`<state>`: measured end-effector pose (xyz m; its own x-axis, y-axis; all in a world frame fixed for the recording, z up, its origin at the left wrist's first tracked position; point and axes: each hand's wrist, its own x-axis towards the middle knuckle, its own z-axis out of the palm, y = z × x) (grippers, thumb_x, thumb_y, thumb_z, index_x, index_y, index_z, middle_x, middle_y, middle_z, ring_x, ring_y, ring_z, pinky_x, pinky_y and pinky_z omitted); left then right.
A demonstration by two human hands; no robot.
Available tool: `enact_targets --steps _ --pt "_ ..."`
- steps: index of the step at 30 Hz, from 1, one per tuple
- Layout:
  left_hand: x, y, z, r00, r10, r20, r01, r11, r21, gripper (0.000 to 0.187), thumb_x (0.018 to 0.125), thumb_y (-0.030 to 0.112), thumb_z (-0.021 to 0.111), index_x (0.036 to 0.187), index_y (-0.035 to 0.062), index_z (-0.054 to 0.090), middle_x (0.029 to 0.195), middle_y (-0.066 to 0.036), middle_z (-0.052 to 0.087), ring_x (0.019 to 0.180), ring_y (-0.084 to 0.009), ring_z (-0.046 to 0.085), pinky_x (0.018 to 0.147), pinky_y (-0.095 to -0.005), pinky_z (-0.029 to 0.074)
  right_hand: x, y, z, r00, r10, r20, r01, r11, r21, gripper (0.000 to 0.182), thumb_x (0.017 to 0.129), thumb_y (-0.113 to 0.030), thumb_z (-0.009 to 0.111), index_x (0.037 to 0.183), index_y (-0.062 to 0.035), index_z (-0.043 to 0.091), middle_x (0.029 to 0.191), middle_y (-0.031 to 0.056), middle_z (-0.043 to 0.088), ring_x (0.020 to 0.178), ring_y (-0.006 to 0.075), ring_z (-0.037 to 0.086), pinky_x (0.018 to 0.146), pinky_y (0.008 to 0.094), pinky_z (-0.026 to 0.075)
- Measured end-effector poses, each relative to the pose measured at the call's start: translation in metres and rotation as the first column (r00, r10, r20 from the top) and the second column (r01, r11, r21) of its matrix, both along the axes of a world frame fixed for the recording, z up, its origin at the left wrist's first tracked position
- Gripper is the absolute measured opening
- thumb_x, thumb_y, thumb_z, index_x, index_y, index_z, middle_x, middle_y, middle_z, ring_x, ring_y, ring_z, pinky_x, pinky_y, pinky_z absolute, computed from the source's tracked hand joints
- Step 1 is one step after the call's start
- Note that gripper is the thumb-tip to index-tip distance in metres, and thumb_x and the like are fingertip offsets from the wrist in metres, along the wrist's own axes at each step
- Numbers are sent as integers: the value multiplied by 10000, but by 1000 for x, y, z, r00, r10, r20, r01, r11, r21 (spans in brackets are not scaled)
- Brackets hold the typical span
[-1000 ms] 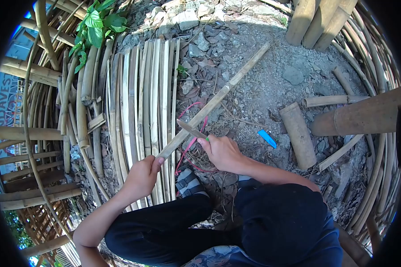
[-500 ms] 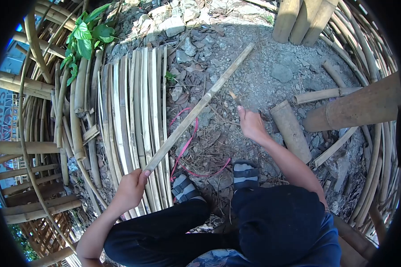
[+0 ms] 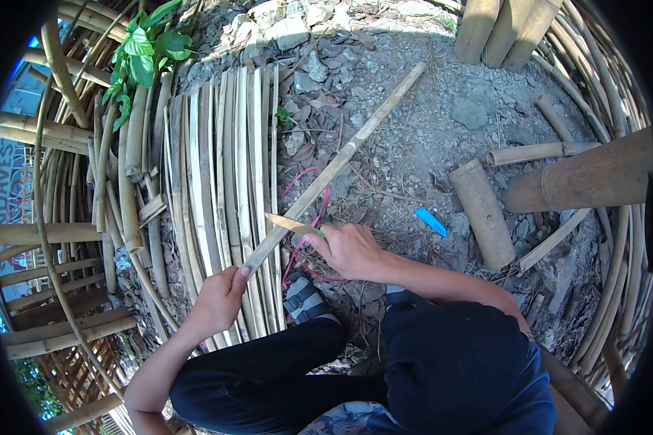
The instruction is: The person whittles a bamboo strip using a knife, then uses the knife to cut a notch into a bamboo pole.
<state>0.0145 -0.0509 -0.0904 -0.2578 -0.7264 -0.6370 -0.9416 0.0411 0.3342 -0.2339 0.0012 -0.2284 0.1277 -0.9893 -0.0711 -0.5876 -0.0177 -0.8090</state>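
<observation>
My left hand (image 3: 215, 301) is closed round the near end of a long bamboo strip (image 3: 341, 158), which slants up to the right over the ground. My right hand (image 3: 352, 250) grips a knife (image 3: 290, 223) by its handle; the blade points left and lies across the strip, a little beyond my left hand. The handle is mostly hidden in my fingers. Left of the held strip, several split bamboo strips (image 3: 228, 167) lie side by side on the ground. A pink string (image 3: 325, 203) curls on the ground under the strip.
A blue object (image 3: 432, 221) lies on the ground to the right, beside a short bamboo piece (image 3: 482, 214). A thick bamboo post (image 3: 580, 177) stands at the right, and more posts (image 3: 511, 32) at the top. Bamboo fencing (image 3: 43, 232) and a leafy plant (image 3: 141, 54) are at the left.
My right hand has moved left and nearer to me, bringing the knife onto the strip. The blue object now shows on the ground. My left hand still holds the strip's near end.
</observation>
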Motion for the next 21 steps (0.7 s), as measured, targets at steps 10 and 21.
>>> enact_targets --steps 10,21 --pt "-2 -1 0 999 -38 -10 38 999 -22 537 1091 403 398 849 -44 571 634 -240 551 634 -440 574 639 -506 441 -45 -11 -18 987 -120 -106 127 990 66 578 1056 -465 438 835 28 644 610 251 620 610 464 652 600 566 510" --pt "14 2 -3 1000 -20 -10 19 999 -37 505 1088 372 410 849 -43 570 632 -248 555 634 -449 578 635 -504 443 -129 -43 -59 898 -402 -181 439 854 279 676 1060 -512 367 915 74 672 742 325 643 786 529 650 754 588 498"
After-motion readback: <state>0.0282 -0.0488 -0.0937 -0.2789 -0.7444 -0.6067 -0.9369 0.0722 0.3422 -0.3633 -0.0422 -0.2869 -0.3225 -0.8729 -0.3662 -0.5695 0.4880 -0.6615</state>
